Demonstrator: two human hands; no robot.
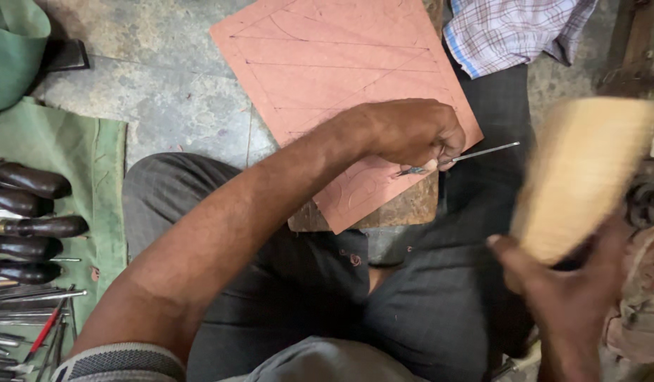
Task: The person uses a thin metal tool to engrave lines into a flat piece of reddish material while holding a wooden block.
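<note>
My left hand [414, 131] is closed around a thin metal chisel [475, 153], whose tip rests on a pinkish-red slab [327, 64] marked with drawn lines and curves. The slab lies on a wooden block [405, 210] over my lap. Off to the right, clear of the slab, my right hand [560, 290] grips a pale wooden mallet [581, 177], which is raised and blurred.
A green cloth [94, 177] at the left holds several dark-handled tools [30, 226] and thin metal chisels [30, 318]. A checked cloth [511, 28] lies at the top right. The floor [164, 85] is rough grey concrete. Dark metal parts [645, 198] sit at the right edge.
</note>
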